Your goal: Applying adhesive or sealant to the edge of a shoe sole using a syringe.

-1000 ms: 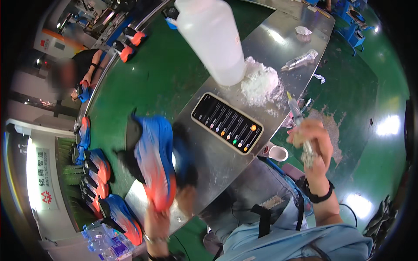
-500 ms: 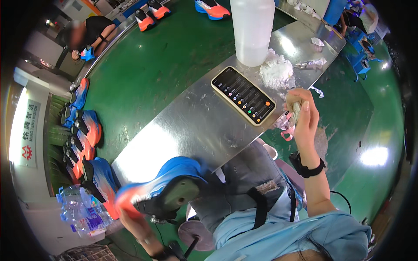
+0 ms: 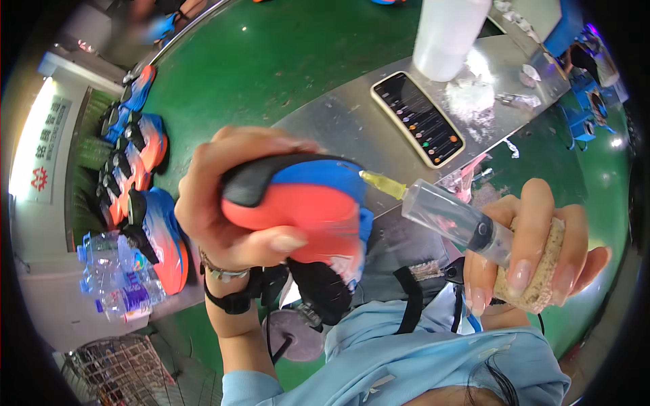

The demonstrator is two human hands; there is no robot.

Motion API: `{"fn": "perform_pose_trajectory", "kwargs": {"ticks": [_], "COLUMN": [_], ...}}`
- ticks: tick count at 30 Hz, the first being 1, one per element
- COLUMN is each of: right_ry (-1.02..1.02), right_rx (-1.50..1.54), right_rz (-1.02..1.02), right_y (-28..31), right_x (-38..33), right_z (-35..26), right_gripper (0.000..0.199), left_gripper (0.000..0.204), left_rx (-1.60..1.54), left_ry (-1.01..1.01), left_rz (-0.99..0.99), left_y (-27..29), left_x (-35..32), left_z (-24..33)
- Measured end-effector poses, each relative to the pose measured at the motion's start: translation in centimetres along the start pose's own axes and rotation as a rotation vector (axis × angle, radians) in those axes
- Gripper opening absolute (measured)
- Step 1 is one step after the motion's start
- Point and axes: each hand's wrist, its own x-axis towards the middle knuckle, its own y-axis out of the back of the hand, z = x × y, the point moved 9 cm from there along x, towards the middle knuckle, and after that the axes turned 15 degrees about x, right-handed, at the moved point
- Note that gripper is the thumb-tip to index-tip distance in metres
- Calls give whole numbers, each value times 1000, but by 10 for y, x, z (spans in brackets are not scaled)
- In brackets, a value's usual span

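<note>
My left hand [image 3: 206,193] wraps around a running shoe [image 3: 294,203] in coral, blue and black, tilted in front of my chest. Between the fingers of my right hand [image 3: 531,237] is a clear syringe [image 3: 440,211] with a dark plunger. The same hand also grips a beige, speckled block [image 3: 542,274] that looks like a sponge. The syringe's yellow tip [image 3: 384,184] points at the shoe's blue edge, very close to it; whether they touch I cannot tell.
Beyond my hands, a metal bench holds a phone [image 3: 418,118], a whitish bottle [image 3: 450,37] and a white crumbly pile [image 3: 472,97]. Several similar shoes [image 3: 166,230] line the left, near plastic bottles [image 3: 125,277]. A wire basket [image 3: 135,365] stands lower left.
My left hand has lifted the shoe from the lower left to the middle and turned it. My right hand has come back from beside the white pile, and the syringe now shows in it.
</note>
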Motion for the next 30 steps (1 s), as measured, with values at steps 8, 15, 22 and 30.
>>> {"fn": "perform_pose_trajectory", "kwargs": {"ticks": [8,15,22,30], "right_ry": [-28,-82,153,67], "right_rx": [22,31,-57,-117], "right_rz": [174,93,659,278], "right_y": [6,7,37,45], "right_x": [0,10,-43,-24], "right_z": [8,11,8,39], "right_gripper": [33,38,54,42], "left_gripper": [80,83,86,81], "left_rx": [148,145,215,311], "left_ry": [-109,-162,38,66], "left_rz": [-85,-126,-55,5], "left_y": [-9,-21,-3,15], "left_x": [4,7,4,8], "left_z": [8,11,-17,-34]}}
